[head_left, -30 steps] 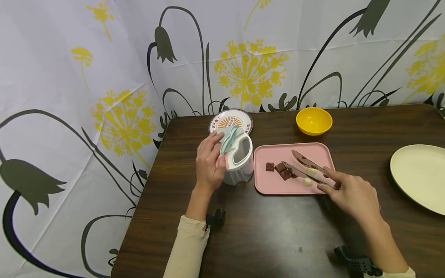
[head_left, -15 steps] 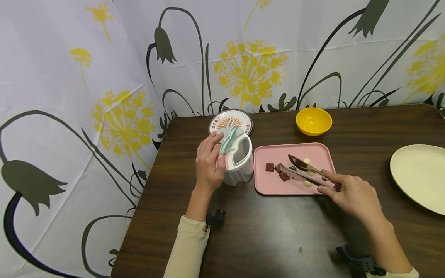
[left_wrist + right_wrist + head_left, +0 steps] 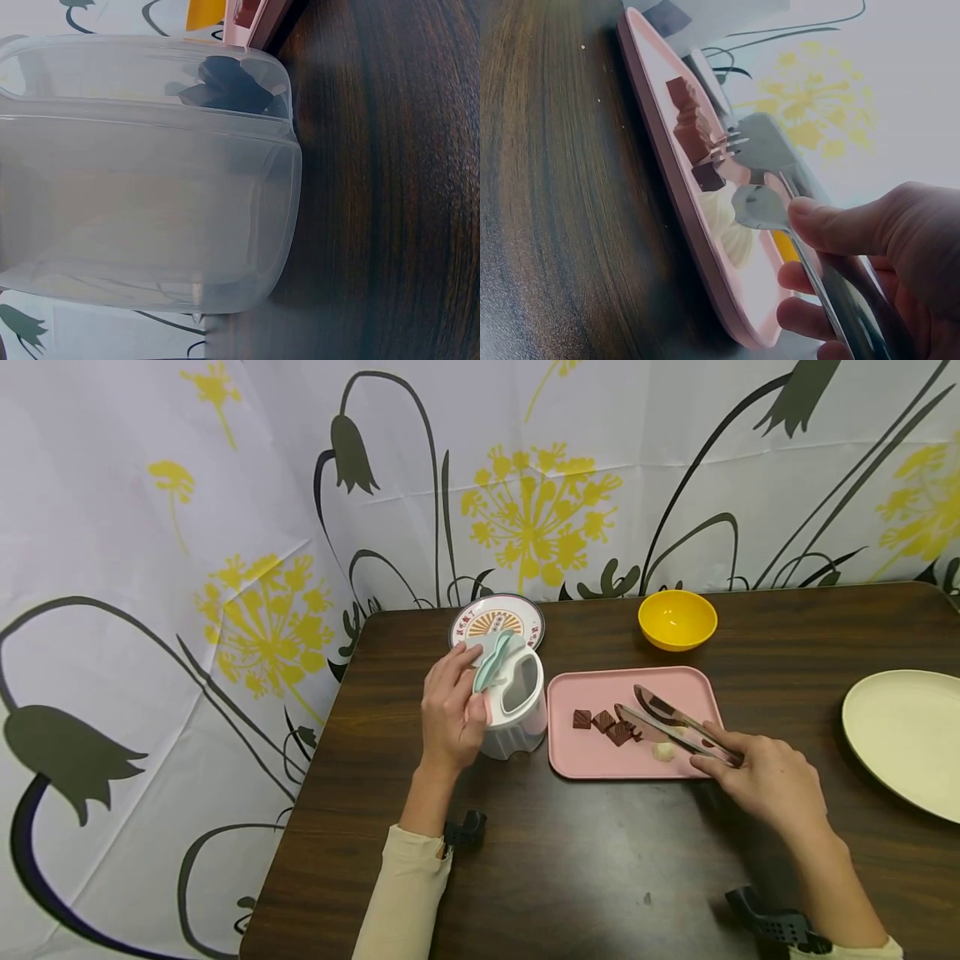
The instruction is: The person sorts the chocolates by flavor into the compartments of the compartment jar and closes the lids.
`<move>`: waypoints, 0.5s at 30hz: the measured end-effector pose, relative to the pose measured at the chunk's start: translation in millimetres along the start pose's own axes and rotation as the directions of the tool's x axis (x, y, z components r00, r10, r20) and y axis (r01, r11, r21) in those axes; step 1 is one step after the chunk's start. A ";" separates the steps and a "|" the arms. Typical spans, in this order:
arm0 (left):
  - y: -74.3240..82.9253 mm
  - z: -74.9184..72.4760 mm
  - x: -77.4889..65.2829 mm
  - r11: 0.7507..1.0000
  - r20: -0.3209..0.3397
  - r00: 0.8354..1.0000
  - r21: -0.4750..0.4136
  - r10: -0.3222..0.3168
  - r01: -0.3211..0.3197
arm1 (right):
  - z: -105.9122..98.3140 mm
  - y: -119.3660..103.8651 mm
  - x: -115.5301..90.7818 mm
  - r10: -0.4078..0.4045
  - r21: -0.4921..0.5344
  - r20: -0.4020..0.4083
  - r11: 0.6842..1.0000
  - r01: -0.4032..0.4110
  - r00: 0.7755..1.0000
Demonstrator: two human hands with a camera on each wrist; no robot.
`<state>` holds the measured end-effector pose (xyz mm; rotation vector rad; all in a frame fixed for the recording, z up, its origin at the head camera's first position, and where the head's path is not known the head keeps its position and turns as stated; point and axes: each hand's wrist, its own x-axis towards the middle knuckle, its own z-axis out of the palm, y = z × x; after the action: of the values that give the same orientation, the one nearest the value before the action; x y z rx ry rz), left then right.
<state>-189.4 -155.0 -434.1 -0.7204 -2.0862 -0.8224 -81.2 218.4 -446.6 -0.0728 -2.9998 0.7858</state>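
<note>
My left hand (image 3: 450,714) grips the left side of a white translucent container (image 3: 516,710) with a mint and pink lid; its wall (image 3: 150,180) fills the left wrist view. My right hand (image 3: 765,781) holds metal tongs (image 3: 671,727) whose tips are spread over a pink tray (image 3: 600,760). On the tray lie several brown chocolate pieces (image 3: 603,722) and a pale lump (image 3: 662,751). In the right wrist view the tong tips (image 3: 742,176) hover over the chocolate pieces (image 3: 690,124) with nothing gripped between them.
A yellow bowl (image 3: 677,620) stands behind the tray. A patterned round plate (image 3: 497,614) sits behind the container. A large cream plate (image 3: 907,739) lies at the right edge of the dark wooden table (image 3: 570,868). A floral curtain hangs behind.
The tongs swung left toward the chocolate pieces, then drew back slightly and opened wider. The left hand and container stayed still.
</note>
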 end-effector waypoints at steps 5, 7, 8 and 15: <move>0.6 0.1 0.4 1.000 0.001 1.000 0.000 0.000 0.000 | 1.5 -1.8 -1.8 -0.035 -0.016 -0.050 0.999 0.034 0.998; 0.9 0.1 0.4 1.000 0.002 1.000 0.002 -0.003 0.003 | 2.0 -2.4 -2.3 -0.046 -0.020 -0.058 0.999 0.045 0.997; 1.0 0.1 0.4 1.000 0.002 1.000 0.003 -0.003 0.003 | 2.2 -2.7 -2.4 -0.051 -0.021 -0.056 0.999 0.049 0.997; 1.6 0.1 0.4 1.000 0.002 1.000 0.005 -0.009 0.009 | 3.7 -5.0 -2.6 -0.059 -0.021 -0.017 0.998 0.059 0.998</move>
<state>-188.5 -153.8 -433.2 -0.7098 -2.0939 -0.8214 -79.0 212.1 -447.5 0.0080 -2.9787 0.7442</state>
